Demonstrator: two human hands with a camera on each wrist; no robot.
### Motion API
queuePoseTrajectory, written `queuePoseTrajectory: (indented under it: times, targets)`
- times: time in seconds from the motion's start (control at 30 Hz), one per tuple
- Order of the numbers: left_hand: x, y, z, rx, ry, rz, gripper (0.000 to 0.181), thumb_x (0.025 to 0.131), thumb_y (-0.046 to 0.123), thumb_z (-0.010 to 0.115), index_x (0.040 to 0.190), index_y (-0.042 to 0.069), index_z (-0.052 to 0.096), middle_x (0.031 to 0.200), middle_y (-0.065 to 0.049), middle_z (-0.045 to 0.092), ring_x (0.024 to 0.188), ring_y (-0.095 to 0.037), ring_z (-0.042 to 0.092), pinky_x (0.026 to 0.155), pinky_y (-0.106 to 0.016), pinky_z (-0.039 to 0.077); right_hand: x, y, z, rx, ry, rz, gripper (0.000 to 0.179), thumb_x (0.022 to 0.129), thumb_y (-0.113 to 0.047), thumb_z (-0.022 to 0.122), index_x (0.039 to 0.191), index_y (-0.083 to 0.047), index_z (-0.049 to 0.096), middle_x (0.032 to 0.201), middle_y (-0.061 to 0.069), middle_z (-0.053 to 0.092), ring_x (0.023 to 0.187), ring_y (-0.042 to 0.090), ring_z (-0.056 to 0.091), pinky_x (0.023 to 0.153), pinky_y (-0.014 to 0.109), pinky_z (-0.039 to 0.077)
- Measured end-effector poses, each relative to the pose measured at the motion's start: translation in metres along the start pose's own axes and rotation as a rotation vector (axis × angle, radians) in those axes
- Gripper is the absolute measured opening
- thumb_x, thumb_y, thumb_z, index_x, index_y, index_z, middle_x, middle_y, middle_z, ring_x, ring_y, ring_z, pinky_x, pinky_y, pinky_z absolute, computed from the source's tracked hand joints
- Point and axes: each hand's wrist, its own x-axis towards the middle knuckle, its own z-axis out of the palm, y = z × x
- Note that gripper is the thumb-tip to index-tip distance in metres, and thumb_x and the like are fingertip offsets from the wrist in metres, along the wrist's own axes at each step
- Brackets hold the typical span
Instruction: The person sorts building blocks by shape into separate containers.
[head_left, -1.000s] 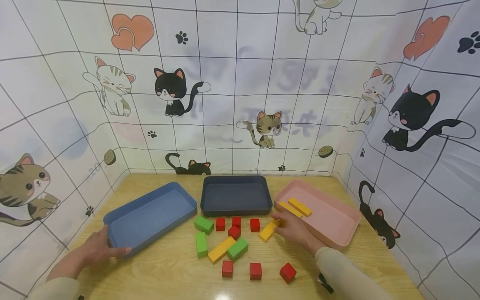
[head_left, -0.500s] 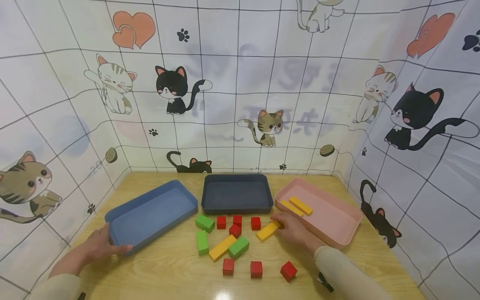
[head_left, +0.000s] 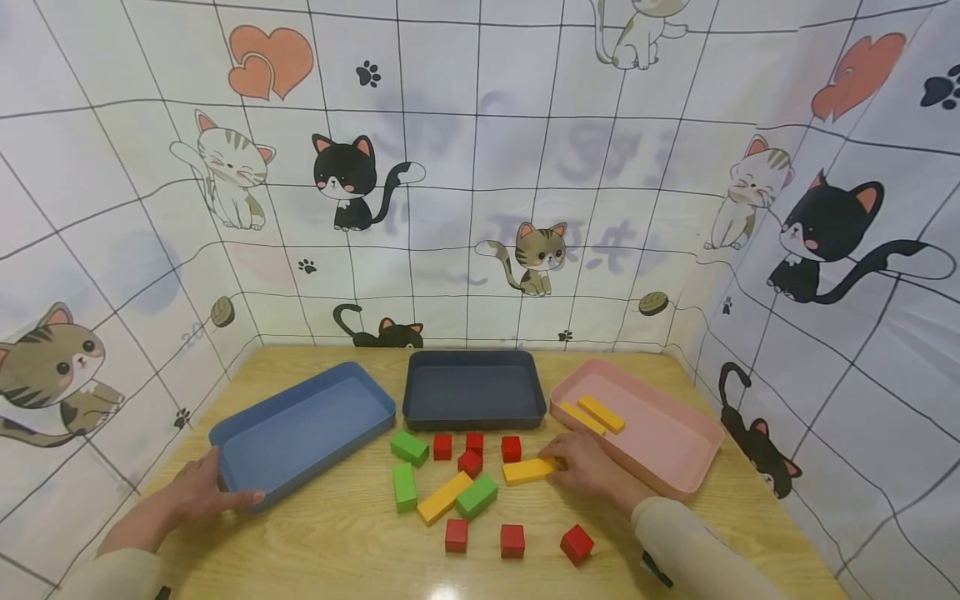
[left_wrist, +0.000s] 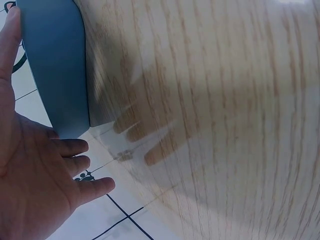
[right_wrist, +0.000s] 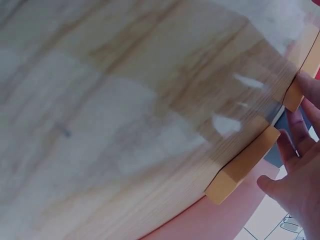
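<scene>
My right hand (head_left: pixel 588 468) pinches the near end of a yellow rectangular block (head_left: pixel 523 472) on the table. In the right wrist view, that block (right_wrist: pixel 296 92) is between thumb and finger. A second yellow block (right_wrist: pixel 242 165) lies by the other fingers, beside the pink tray; in the head view the hand covers it. My left hand (head_left: pixel 198 492) rests on the near left corner of the blue tray (head_left: pixel 300 479), thumb along the front. In the left wrist view, several fingers (left_wrist: pixel 95 189) extend fairly straight by the tray's end wall (left_wrist: pixel 57 75).
Two yellow blocks (head_left: pixel 602 413) lie inside the pink tray (head_left: pixel 690 479). A dark navy tray (head_left: pixel 474 423) stands between the two others. Three green blocks (head_left: pixel 404 487), another yellow block (head_left: pixel 444 498) and several red cubes (head_left: pixel 512 541) are spread over the table's middle.
The yellow block in my right hand has turned, its free end swinging toward the left until it lies nearly crosswise. My left hand and the trays have stayed put.
</scene>
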Motion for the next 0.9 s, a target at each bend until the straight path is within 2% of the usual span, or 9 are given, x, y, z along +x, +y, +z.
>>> queuePoseTrajectory:
  times: [0.07, 0.2, 0.37, 0.53, 0.73, 0.9]
  targets:
    - [0.0, 0.0, 0.0, 0.0, -0.001, 0.0, 0.122, 0.084, 0.057, 0.071, 0.135, -0.033, 0.006, 0.131, -0.06, 0.015, 0.121, -0.073, 0.023, 0.099, -0.074, 0.03, -0.002, -0.002, -0.002, -0.009, -0.005, -0.018, 0.028, 0.08, -0.014, 0.082, 0.106, -0.008, 0.075, 0.102, 0.001, 0.071, 0.095, 0.021, 0.062, 0.092, 0.047, 0.045]
    - [0.001, -0.001, 0.001, 0.005, 0.003, -0.002, 0.122, 0.084, 0.057, 0.072, 0.135, -0.032, 0.007, 0.131, -0.06, 0.016, 0.121, -0.073, 0.024, 0.099, -0.074, 0.03, -0.003, -0.008, -0.005, 0.01, -0.045, 0.017, 0.03, 0.083, -0.017, 0.08, 0.11, -0.008, 0.074, 0.104, 0.001, 0.07, 0.099, 0.022, 0.06, 0.096, 0.05, 0.041]
    - [0.0, -0.002, 0.001, 0.015, 0.019, 0.005, 0.121, 0.084, 0.056, 0.072, 0.134, -0.033, 0.008, 0.129, -0.06, 0.018, 0.119, -0.073, 0.027, 0.098, -0.073, 0.032, -0.002, -0.012, -0.007, 0.031, -0.088, 0.068, 0.031, 0.085, -0.02, 0.079, 0.114, -0.01, 0.074, 0.106, -0.002, 0.069, 0.102, 0.019, 0.058, 0.096, 0.046, 0.043]
    - [0.0, -0.004, 0.001, 0.015, 0.015, 0.01, 0.12, 0.085, 0.056, 0.071, 0.134, -0.033, 0.008, 0.128, -0.061, 0.018, 0.118, -0.073, 0.027, 0.097, -0.074, 0.032, -0.002, -0.014, -0.007, 0.083, -0.078, 0.094, 0.03, 0.084, -0.02, 0.079, 0.112, -0.011, 0.075, 0.105, -0.003, 0.068, 0.098, 0.016, 0.058, 0.09, 0.042, 0.047]
    - [0.001, -0.004, 0.001, 0.009, 0.01, 0.013, 0.12, 0.085, 0.056, 0.071, 0.134, -0.033, 0.007, 0.129, -0.061, 0.017, 0.119, -0.074, 0.025, 0.098, -0.074, 0.03, -0.005, -0.013, -0.008, 0.253, -0.037, 0.167, 0.028, 0.083, -0.018, 0.081, 0.109, -0.011, 0.074, 0.105, -0.005, 0.067, 0.095, 0.013, 0.058, 0.088, 0.039, 0.05]
    - [0.002, -0.003, 0.002, 0.015, 0.012, 0.019, 0.12, 0.085, 0.056, 0.071, 0.134, -0.033, 0.008, 0.13, -0.06, 0.018, 0.119, -0.074, 0.025, 0.097, -0.074, 0.031, -0.007, -0.013, -0.013, 0.265, -0.002, 0.229, 0.026, 0.083, -0.022, 0.081, 0.109, -0.019, 0.075, 0.105, -0.009, 0.068, 0.094, 0.012, 0.059, 0.087, 0.039, 0.05]
